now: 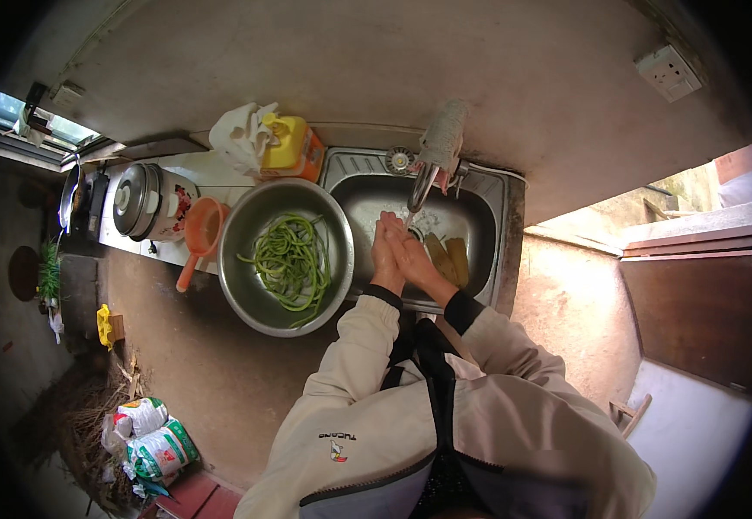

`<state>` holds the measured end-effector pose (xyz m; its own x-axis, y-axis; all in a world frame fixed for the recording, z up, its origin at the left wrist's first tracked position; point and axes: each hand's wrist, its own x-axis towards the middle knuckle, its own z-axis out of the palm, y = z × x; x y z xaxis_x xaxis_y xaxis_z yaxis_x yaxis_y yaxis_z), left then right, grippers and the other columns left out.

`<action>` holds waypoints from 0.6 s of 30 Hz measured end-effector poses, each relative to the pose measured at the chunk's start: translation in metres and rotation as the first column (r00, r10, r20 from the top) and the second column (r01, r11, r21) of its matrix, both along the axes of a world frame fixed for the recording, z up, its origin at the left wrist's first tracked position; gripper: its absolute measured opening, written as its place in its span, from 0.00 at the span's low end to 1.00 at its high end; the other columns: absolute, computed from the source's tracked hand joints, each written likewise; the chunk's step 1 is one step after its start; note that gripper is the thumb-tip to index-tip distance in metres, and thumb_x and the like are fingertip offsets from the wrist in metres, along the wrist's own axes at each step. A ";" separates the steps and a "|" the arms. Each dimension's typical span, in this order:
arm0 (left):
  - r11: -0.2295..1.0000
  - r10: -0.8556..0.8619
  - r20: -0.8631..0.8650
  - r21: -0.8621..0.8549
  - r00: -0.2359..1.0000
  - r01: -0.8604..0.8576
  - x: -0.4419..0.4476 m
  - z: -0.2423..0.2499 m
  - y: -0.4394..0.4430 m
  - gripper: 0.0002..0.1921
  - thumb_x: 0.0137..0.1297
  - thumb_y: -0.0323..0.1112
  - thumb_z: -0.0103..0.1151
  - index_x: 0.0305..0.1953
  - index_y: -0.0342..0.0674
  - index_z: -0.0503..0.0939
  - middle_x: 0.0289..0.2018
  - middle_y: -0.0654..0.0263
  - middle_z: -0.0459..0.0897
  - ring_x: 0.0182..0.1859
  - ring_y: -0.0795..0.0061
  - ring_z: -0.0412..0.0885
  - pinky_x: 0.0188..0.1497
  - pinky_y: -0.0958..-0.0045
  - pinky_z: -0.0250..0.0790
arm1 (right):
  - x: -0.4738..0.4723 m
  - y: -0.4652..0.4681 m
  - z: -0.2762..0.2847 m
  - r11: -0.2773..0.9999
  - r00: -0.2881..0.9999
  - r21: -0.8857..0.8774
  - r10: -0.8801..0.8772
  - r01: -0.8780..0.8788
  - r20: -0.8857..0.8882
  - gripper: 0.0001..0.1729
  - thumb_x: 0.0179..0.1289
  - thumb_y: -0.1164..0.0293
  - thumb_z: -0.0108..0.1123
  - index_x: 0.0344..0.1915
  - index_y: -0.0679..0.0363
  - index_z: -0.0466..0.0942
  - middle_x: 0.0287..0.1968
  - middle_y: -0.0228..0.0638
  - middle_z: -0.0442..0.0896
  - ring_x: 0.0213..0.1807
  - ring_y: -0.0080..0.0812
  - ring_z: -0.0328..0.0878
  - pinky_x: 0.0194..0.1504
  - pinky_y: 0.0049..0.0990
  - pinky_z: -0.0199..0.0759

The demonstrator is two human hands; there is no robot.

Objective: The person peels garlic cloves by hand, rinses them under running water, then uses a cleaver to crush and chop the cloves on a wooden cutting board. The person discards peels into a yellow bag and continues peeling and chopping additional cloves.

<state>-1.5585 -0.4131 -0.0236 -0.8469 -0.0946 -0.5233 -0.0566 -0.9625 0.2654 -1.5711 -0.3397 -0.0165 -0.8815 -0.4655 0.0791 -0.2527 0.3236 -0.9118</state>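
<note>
My left hand [387,254] and my right hand [413,253] are pressed together over a stainless steel sink [364,202], just below the spout of a metal faucet [422,188]. A thin stream of water falls on the fingers. No object shows between the palms. Beside my right hand, brownish-yellow pieces [448,258] lie in the basin; what they are is unclear. To the left, a large metal basin [233,285] holds long green beans [290,259]. A cloth [446,130] is wrapped around the faucet's upper part, and a sink strainer [400,159] sits on the back rim.
An orange plastic dipper [203,230], a lidded pot [168,206] and a yellow-orange jug [291,149] with a white cloth [236,136] stand on the tiled counter [188,165]. Filled bags [162,447] lie on the floor at lower left, near dry twigs. A wall encloses the back.
</note>
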 end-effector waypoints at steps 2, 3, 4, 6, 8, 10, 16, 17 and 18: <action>0.997 -0.077 0.170 -0.015 0.982 0.081 0.002 -0.003 0.005 0.16 0.81 0.46 0.46 0.57 0.45 0.77 0.50 0.66 0.82 0.49 0.67 0.81 0.54 0.62 0.76 | -0.005 0.002 -0.006 0.980 0.959 -0.154 -0.078 0.123 0.271 0.28 0.81 0.59 0.41 0.69 0.66 0.69 0.72 0.51 0.70 0.77 0.48 0.61 0.75 0.34 0.52; 0.997 -0.069 0.157 0.056 0.985 0.061 0.005 -0.005 0.007 0.19 0.80 0.47 0.50 0.61 0.43 0.76 0.55 0.67 0.80 0.57 0.71 0.78 0.63 0.68 0.71 | -0.004 -0.001 -0.009 0.977 0.946 -0.159 -0.084 0.139 0.312 0.28 0.81 0.59 0.41 0.68 0.66 0.70 0.72 0.51 0.70 0.76 0.48 0.61 0.75 0.35 0.53; 0.999 -0.043 0.126 -0.025 0.991 0.046 0.004 -0.006 0.008 0.20 0.80 0.47 0.49 0.63 0.42 0.75 0.56 0.67 0.80 0.58 0.70 0.78 0.64 0.67 0.70 | -0.006 0.001 -0.010 0.974 0.932 -0.163 -0.091 0.156 0.352 0.27 0.81 0.59 0.42 0.68 0.66 0.70 0.71 0.51 0.70 0.76 0.48 0.61 0.74 0.35 0.53; 0.998 0.000 0.111 -0.070 0.994 0.008 0.002 -0.007 0.009 0.21 0.81 0.47 0.47 0.65 0.41 0.74 0.58 0.66 0.79 0.60 0.68 0.77 0.66 0.66 0.69 | -0.002 -0.002 -0.012 0.979 0.970 -0.131 -0.126 0.156 0.209 0.25 0.80 0.60 0.43 0.65 0.65 0.72 0.68 0.52 0.73 0.71 0.48 0.67 0.71 0.36 0.59; 0.975 0.127 0.063 -0.194 0.990 -0.112 0.000 -0.007 0.008 0.21 0.81 0.46 0.46 0.66 0.41 0.72 0.60 0.65 0.78 0.62 0.66 0.76 0.67 0.66 0.68 | -0.002 0.000 -0.015 0.982 0.986 -0.094 -0.156 0.161 0.058 0.23 0.80 0.61 0.45 0.63 0.64 0.74 0.64 0.53 0.77 0.67 0.48 0.74 0.68 0.37 0.65; 0.999 -0.013 0.172 -0.045 0.985 0.021 0.000 -0.006 0.008 0.20 0.82 0.46 0.44 0.62 0.41 0.74 0.56 0.65 0.79 0.58 0.67 0.78 0.63 0.65 0.71 | -0.006 0.007 -0.018 0.973 0.912 -0.140 -0.118 0.186 0.394 0.26 0.81 0.60 0.44 0.70 0.64 0.68 0.70 0.50 0.72 0.74 0.46 0.65 0.74 0.35 0.54; 0.996 0.076 0.137 -0.057 0.988 -0.069 0.000 -0.002 0.007 0.20 0.82 0.47 0.42 0.60 0.41 0.75 0.57 0.62 0.80 0.56 0.65 0.79 0.61 0.63 0.72 | -0.005 0.010 -0.031 0.994 0.985 -0.046 -0.095 0.103 0.147 0.26 0.81 0.60 0.48 0.69 0.64 0.70 0.71 0.45 0.73 0.75 0.40 0.65 0.74 0.30 0.54; 0.999 0.030 0.122 -0.031 0.992 -0.026 0.000 -0.001 0.008 0.19 0.82 0.47 0.41 0.60 0.43 0.76 0.57 0.63 0.80 0.56 0.66 0.79 0.60 0.63 0.72 | -0.006 0.008 -0.032 0.989 0.970 -0.090 -0.091 0.114 0.228 0.27 0.81 0.60 0.48 0.70 0.64 0.69 0.71 0.45 0.72 0.75 0.40 0.64 0.75 0.31 0.53; 1.000 -0.023 0.129 0.021 0.991 0.021 0.000 0.000 0.007 0.18 0.82 0.46 0.41 0.59 0.44 0.76 0.57 0.63 0.80 0.56 0.66 0.79 0.60 0.62 0.72 | -0.005 0.009 -0.031 0.979 0.947 -0.143 -0.094 0.143 0.307 0.27 0.81 0.59 0.48 0.70 0.63 0.69 0.72 0.45 0.71 0.76 0.41 0.63 0.76 0.31 0.51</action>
